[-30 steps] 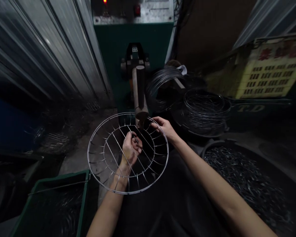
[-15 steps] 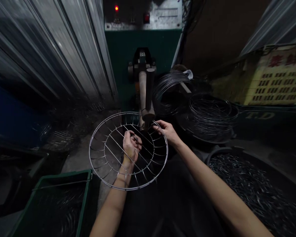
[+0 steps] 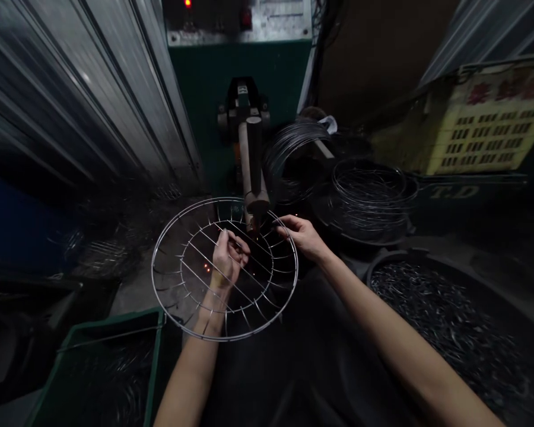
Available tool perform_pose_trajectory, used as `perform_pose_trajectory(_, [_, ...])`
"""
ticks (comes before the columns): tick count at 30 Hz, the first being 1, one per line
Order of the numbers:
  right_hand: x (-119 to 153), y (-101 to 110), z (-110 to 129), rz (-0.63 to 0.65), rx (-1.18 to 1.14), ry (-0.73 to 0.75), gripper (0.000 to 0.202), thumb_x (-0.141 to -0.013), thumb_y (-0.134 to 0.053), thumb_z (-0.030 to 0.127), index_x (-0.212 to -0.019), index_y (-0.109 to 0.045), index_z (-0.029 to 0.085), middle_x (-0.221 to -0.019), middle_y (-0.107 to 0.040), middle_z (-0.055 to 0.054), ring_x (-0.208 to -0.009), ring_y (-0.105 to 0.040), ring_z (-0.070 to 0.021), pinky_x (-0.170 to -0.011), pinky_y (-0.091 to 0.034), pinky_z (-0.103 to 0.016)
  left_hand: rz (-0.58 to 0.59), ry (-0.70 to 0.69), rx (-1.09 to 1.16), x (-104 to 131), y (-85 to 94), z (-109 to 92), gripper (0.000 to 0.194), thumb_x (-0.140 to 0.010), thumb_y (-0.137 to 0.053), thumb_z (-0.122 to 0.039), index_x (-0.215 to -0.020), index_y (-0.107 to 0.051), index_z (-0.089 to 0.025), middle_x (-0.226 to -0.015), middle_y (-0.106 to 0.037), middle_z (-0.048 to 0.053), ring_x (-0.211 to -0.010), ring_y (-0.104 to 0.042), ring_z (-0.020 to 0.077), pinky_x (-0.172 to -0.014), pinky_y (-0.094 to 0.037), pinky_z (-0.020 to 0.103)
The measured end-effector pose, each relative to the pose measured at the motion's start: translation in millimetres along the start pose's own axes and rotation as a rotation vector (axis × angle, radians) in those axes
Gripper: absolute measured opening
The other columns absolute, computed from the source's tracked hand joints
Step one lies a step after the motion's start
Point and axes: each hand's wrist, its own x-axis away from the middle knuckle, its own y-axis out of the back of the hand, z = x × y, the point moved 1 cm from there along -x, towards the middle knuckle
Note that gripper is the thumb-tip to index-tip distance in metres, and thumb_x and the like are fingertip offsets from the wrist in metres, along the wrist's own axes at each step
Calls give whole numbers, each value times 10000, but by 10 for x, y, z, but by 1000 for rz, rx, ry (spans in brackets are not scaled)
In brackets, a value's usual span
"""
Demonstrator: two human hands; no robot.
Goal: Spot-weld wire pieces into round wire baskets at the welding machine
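Observation:
A round wire rack (image 3: 225,339), with two large outer rings, a smaller inner ring and straight cross wires, is held tilted under the machine's welding arm (image 3: 251,163). My right hand (image 3: 305,236) pinches the rack's outer rim on the right, close to the electrode tip. Below the cross wires, seen through them, my left hand (image 3: 230,256) has its fingers curled together near the inner ring; whatever small piece they hold is too dark to make out. Small orange sparks glow by the electrode tip and left of my left hand.
The green machine body (image 3: 196,77) stands ahead. Wire coils (image 3: 374,190) lie right of it, near a yellow crate (image 3: 489,136). A tub of small metal pieces (image 3: 445,332) is at the lower right, a green crate (image 3: 153,367) at the lower left.
The view has shifted, so the machine and rack appear further left. Orange sparks have appeared around the electrode and rack. Both hands keep nearly the same hold.

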Motion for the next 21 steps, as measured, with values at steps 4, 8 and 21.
perform_pose_trajectory(4, [-66,-43,34,-14,9,25,339,-645,-734,416,-846,-652,156,-693,-582,28,-561,-435,-71,-530,-346,-225,-118,-89,-12,23,-50,17,248,-865,-438,-434,-763,-387,-214,-497,-579,-29,-336,-466,98,-343,-312,164])
perform_pose_trajectory(8, [-202,-117,10,-18,-12,42,350,-617,-747,436,-791,-640,151,-654,-561,35,-565,-438,-75,-531,-351,-226,-150,-100,9,13,-81,11,240,-867,-431,-432,-777,-391,-214,-494,-575,-34,-332,-470,96,-352,-311,165])
perform_pose_trajectory(21, [248,37,-31,-69,117,9,343,-672,-721,413,-912,-657,177,-845,-663,-22,-760,-582,-149,-701,-460,-283,-73,-101,-7,45,15,10,279,-821,-526,-441,-742,-395,-207,-575,-605,-22,-408,-533,109,-380,-376,183])
